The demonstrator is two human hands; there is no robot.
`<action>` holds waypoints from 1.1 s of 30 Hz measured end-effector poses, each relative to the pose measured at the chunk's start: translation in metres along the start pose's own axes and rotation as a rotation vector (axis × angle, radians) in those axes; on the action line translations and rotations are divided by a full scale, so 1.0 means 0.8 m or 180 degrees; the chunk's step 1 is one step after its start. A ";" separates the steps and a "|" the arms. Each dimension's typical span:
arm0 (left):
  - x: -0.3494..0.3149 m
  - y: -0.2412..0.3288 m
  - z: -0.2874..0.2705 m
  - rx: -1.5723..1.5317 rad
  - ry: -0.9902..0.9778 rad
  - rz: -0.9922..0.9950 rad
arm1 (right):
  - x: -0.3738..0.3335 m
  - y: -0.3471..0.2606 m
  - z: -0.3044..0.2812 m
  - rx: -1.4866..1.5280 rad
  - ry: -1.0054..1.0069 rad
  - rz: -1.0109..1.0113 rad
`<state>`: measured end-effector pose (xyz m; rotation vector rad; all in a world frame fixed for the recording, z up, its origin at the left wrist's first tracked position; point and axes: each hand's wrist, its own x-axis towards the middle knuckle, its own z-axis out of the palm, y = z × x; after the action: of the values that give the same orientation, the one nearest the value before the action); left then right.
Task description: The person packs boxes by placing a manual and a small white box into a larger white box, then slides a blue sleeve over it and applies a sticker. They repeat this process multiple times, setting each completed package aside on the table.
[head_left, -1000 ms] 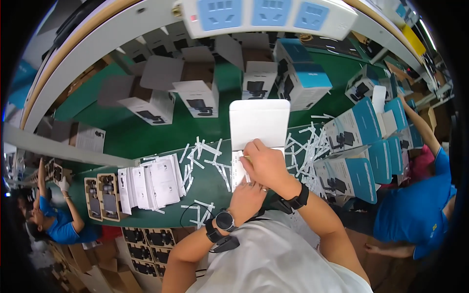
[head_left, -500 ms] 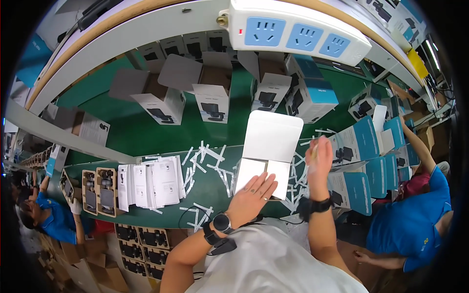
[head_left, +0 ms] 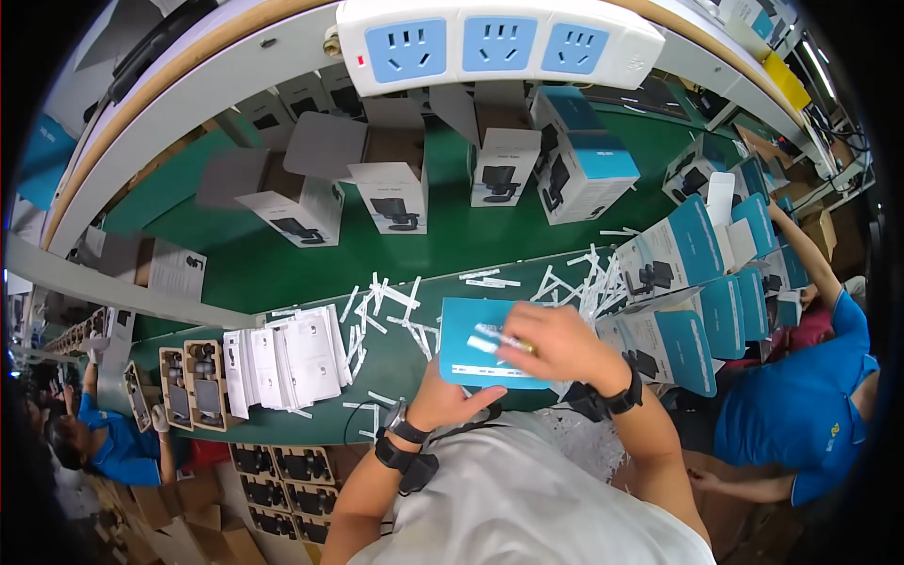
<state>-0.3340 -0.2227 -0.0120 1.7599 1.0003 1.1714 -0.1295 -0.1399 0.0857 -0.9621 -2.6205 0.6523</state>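
While lying flat on the green worktop (head_left: 311, 273), the blue box (head_left: 476, 344) sits between both hands, near frame centre. Left hand (head_left: 452, 400): at the box's 7 o'clock, thumb and fingers gripping its near edge, wrist bent, watch on wrist. Right hand (head_left: 560, 344): over the box's 3 o'clock side, fingers curled, pinching a white strip (head_left: 490, 337) against the lid. Loose white strips (head_left: 386, 301) lie scattered at 10 o'clock; leaflet stack (head_left: 292, 363) at 9 o'clock.
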 end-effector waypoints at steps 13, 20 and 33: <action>-0.015 -0.014 -0.009 -0.0781 0.0036 -0.0186 | 0.014 -0.007 0.035 0.1072 0.0238 -0.0618; -0.017 -0.022 0.003 -0.0479 0.0675 0.0115 | -0.083 0.053 0.045 0.3251 0.0823 0.0958; -0.012 0.006 -0.015 0.0928 -0.0132 0.0112 | -0.087 -0.027 0.064 0.1629 0.1566 0.1072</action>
<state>-0.3467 -0.2309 -0.0077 2.0270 1.1658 1.0462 -0.1100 -0.2168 0.0453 -1.2089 -1.7616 0.9579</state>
